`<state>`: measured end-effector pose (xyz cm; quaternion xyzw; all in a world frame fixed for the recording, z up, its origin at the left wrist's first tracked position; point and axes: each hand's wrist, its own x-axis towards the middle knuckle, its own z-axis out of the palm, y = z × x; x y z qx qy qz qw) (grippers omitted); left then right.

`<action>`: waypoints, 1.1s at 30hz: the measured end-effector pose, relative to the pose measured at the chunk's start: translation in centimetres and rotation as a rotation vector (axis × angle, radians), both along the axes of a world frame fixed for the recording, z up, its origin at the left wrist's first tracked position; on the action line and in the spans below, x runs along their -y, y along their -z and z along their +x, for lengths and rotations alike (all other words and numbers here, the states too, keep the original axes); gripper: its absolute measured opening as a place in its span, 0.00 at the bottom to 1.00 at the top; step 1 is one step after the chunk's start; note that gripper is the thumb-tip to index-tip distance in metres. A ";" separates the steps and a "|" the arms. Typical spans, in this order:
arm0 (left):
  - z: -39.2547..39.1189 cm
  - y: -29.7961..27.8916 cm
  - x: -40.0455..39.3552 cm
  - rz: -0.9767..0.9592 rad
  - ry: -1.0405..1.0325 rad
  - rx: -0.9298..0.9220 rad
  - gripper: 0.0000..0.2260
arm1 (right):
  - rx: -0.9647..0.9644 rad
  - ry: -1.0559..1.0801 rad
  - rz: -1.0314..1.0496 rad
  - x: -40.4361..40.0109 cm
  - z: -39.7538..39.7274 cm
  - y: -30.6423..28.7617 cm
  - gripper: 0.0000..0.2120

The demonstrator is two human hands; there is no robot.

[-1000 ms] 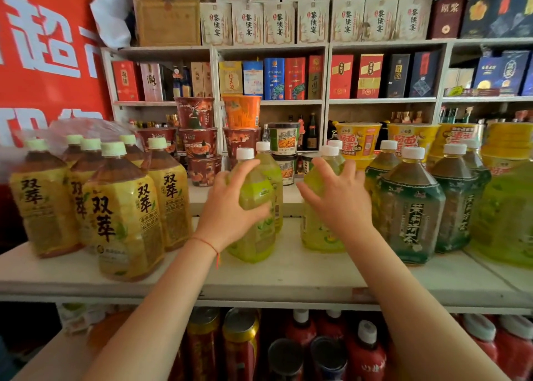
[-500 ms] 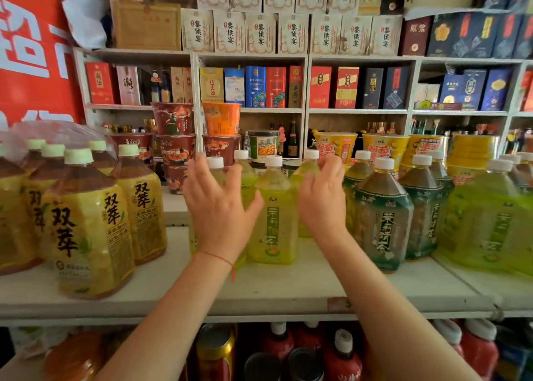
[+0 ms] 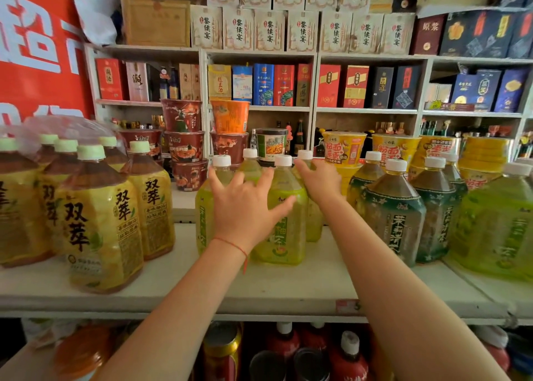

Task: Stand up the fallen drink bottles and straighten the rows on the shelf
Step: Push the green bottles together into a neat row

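Note:
Several light-green tea bottles with white caps stand upright mid-shelf in two short rows: a front one (image 3: 284, 236), one at the left (image 3: 202, 216), and two behind (image 3: 250, 168) (image 3: 315, 225). My left hand (image 3: 245, 207) is spread open across the gap between the left and front bottles, thumb against the front one. My right hand (image 3: 320, 181) lies on the shoulder of the rear right bottle, fingers reaching toward its neck. The white shelf board (image 3: 288, 291) carries them all. No fallen bottle is in sight.
Big yellow-labelled tea bottles (image 3: 98, 222) crowd the shelf's left, some under plastic wrap. Dark-green bottles (image 3: 395, 213) and a large light-green one (image 3: 496, 230) stand at the right. Noodle cups (image 3: 184, 147) are stacked behind. Red bottles and cans (image 3: 349, 357) fill the lower shelf.
Both hands let go of the two green bottles they gripped a second ago. The left hand has slid right onto the front bottle; the right hand has reached back to the rear bottle.

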<state>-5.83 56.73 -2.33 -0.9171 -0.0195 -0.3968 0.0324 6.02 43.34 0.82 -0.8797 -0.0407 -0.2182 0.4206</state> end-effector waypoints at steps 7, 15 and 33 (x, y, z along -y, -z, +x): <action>-0.7 -0.1 -0.1 -0.018 0.039 -0.024 0.34 | -0.103 -0.261 0.295 -0.8 -3.4 -1.9 0.14; -0.9 1.9 2.2 -0.215 0.502 0.429 0.13 | 0.827 0.234 -0.118 2.9 -7.8 -1.6 0.10; 4.1 3.6 24.9 -1.161 0.386 0.218 0.34 | 0.489 0.257 -0.176 29.6 -4.6 2.9 0.31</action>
